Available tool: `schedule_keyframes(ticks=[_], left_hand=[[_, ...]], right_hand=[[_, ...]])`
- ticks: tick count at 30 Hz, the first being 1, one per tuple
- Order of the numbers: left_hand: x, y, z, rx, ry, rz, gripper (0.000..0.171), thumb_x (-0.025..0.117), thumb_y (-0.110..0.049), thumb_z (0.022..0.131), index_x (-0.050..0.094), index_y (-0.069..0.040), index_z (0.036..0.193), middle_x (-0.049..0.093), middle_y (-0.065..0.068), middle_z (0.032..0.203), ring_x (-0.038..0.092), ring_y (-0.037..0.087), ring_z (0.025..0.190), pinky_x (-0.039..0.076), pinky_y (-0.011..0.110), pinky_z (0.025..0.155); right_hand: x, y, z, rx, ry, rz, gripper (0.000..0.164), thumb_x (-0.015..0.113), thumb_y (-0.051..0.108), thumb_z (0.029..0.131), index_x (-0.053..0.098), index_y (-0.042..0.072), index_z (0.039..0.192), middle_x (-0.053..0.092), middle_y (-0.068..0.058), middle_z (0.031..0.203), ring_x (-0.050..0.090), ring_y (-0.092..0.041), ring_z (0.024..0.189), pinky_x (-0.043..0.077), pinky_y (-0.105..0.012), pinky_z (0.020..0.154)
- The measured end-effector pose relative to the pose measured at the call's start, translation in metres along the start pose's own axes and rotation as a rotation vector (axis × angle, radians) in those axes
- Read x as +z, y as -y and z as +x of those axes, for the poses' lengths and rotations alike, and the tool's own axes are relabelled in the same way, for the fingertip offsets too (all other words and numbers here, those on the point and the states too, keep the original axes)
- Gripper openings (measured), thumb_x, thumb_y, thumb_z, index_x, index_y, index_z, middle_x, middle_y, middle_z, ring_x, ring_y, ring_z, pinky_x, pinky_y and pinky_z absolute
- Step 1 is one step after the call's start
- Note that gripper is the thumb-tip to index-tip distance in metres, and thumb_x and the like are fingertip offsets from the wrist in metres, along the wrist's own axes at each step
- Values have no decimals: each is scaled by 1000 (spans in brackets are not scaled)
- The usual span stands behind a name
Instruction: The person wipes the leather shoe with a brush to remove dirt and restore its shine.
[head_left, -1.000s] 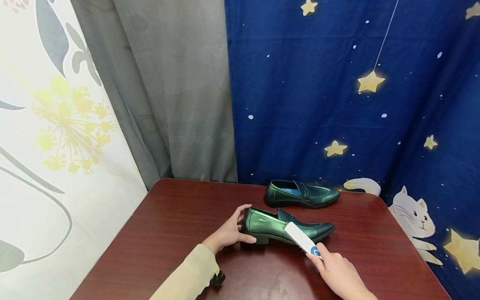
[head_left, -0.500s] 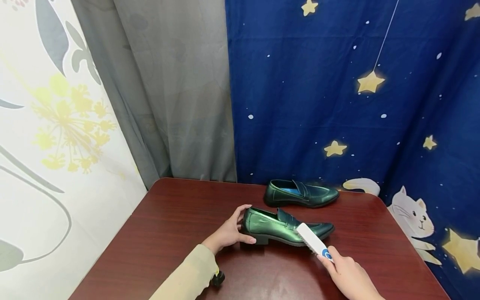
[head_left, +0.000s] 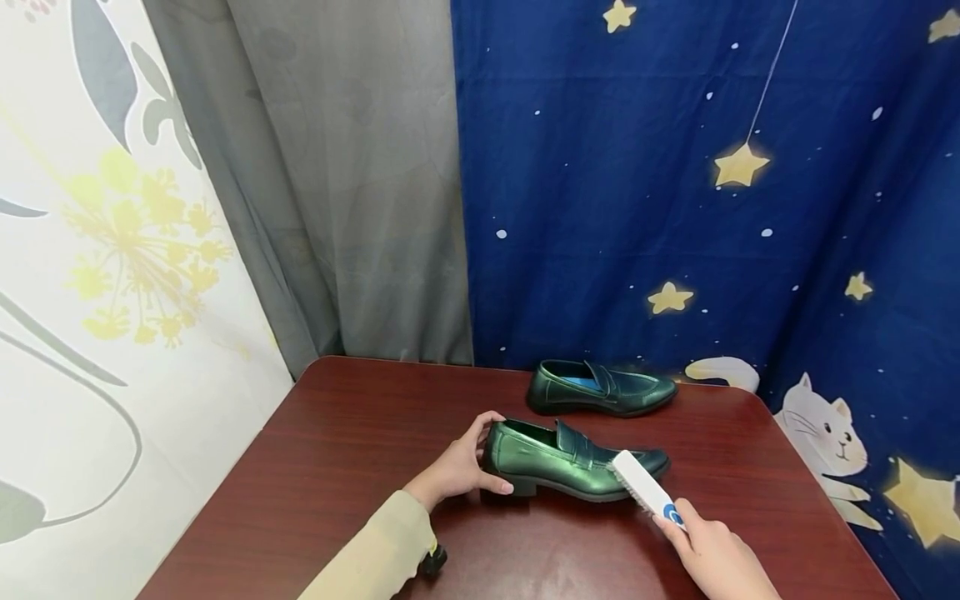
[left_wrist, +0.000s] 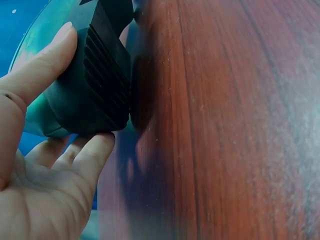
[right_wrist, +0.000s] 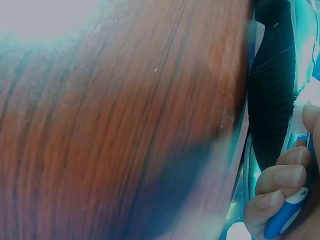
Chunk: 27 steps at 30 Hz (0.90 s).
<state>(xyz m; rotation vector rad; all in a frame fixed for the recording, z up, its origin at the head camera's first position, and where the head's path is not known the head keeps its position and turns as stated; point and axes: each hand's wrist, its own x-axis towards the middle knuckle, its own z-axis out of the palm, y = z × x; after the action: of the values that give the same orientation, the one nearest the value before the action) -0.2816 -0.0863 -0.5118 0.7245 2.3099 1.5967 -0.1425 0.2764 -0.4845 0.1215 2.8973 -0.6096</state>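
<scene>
A shiny green loafer (head_left: 540,460) lies on the table with its toe to the right. My left hand (head_left: 456,468) grips it at the back, thumb on the near side and fingers behind. In the left wrist view the ridged black heel (left_wrist: 100,75) sits between thumb and fingertips. My right hand (head_left: 716,550) holds a white-backed brush (head_left: 639,480) by its handle. Its bristles meet the loafer's near side, close to the toe. Fingers wrap the blue handle end (right_wrist: 286,216) in the right wrist view, where the black sole (right_wrist: 272,85) shows alongside.
A matching loafer (head_left: 633,392) stands behind, near the far edge of the red-brown wooden table (head_left: 360,417). A small black object (head_left: 432,560) shows at the left sleeve's cuff. Grey and starry blue curtains (head_left: 570,208) hang right behind the table.
The brush and right hand have moved right along the loafer towards its toe. The loafer has shifted slightly towards me, with my left hand still at its heel.
</scene>
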Motion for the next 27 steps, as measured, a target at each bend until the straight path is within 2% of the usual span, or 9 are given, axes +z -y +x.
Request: schedule_keyframes(ticks=[9, 14, 27], left_hand=[[1, -1, -2, 31, 8, 94, 96, 90, -29, 51, 29, -40, 125, 57, -7, 105, 58, 10, 91, 46, 30, 76], [3, -1, -2, 58, 6, 127, 95, 90, -31, 51, 30, -38, 124, 58, -6, 102, 59, 11, 86, 47, 32, 74], [4, -10, -7, 69, 5, 222, 93, 90, -32, 50, 32, -30, 123, 61, -9, 95, 60, 8, 79, 46, 28, 71]], right_hand=[[0, -10, -1, 1, 5, -6, 60, 40, 68, 83, 47, 12, 105, 55, -6, 76, 51, -20, 60, 39, -41, 50], [-2, -15, -3, 25, 9, -13, 61, 39, 68, 84, 46, 11, 104, 54, -7, 76, 50, -21, 60, 39, -41, 50], [-8, -25, -1, 91, 3, -34, 71, 30, 72, 84, 45, 6, 105, 51, -7, 71, 49, -22, 58, 37, -40, 50]])
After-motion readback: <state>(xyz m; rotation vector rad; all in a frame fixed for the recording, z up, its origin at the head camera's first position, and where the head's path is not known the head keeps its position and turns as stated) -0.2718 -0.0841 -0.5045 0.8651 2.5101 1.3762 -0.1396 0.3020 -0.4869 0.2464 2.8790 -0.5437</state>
